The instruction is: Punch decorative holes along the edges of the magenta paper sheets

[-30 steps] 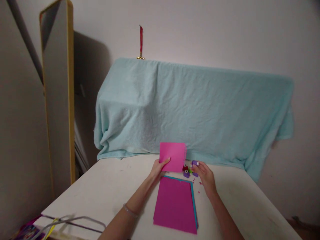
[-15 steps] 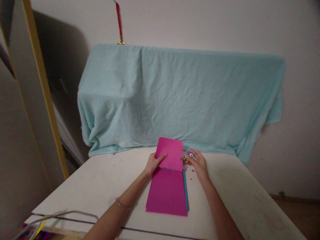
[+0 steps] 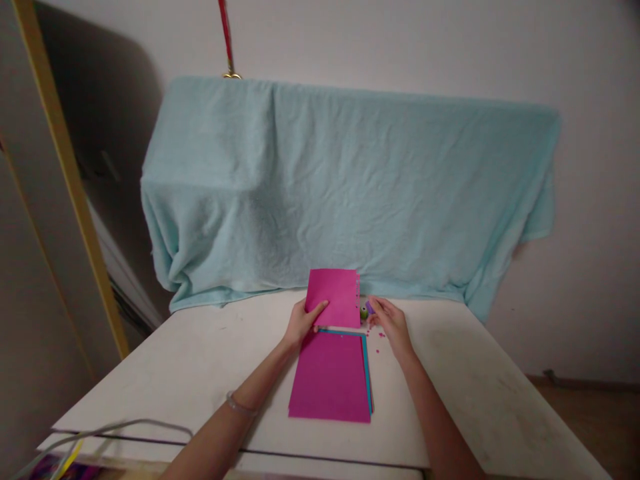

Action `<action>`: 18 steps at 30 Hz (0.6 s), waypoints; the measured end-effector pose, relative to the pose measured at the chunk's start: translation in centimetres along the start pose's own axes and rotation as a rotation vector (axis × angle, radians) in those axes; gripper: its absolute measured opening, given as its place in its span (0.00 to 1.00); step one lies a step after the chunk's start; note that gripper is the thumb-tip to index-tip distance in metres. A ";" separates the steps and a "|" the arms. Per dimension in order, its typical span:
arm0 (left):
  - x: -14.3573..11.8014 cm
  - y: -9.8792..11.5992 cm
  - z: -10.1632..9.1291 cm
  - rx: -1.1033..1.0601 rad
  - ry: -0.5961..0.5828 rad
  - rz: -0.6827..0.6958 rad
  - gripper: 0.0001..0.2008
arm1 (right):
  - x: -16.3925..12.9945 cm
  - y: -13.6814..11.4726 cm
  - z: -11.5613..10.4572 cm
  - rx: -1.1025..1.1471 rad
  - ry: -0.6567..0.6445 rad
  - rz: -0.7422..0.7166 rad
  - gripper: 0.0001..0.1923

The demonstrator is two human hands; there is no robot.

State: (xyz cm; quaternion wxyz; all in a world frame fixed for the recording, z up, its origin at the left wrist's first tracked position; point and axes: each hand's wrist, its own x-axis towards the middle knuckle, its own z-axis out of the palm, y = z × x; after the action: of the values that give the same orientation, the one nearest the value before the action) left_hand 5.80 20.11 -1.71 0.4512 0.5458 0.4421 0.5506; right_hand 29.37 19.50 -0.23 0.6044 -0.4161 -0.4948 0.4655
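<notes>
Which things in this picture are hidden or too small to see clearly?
- Head view: the small purple tool at the right hand is too small to identify; the fingers cover part of it.
- What stands under the blue cloth is fully hidden by it.
- The sheets under the pink stack show only thin edges.
- The pink sheet in the left hand: its punched edge is too small to read.

We've got our left hand (image 3: 301,323) pinching a small magenta paper sheet (image 3: 334,297) and holding it upright off the white tabletop (image 3: 210,373), thumb on its front face. Right hand (image 3: 391,323) has its grip closed round a small purple craft punch (image 3: 370,307) right by the sheet's notched right edge, with a little green punch (image 3: 363,312) next to it. Below lies a flat stack of magenta and blue paper (image 3: 333,377), and tiny pink paper bits (image 3: 379,335) are scattered beside it. A pale blue towel (image 3: 350,187) hangs draped behind.
</notes>
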 end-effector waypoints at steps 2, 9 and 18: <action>-0.1 0.1 0.0 0.012 -0.019 0.010 0.22 | -0.1 -0.1 0.0 -0.079 0.003 -0.044 0.24; -0.5 0.3 0.1 0.015 -0.033 -0.043 0.23 | -0.5 -0.5 0.2 -0.219 0.008 -0.085 0.25; -0.2 -0.4 0.2 0.036 -0.044 -0.041 0.23 | -0.9 -0.9 0.5 -0.259 -0.021 -0.090 0.25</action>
State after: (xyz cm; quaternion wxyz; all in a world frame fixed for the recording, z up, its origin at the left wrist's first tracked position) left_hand 5.97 20.04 -2.12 0.4621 0.5567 0.4530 0.5210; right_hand 28.96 18.46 0.56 0.5607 -0.4631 -0.5751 0.3747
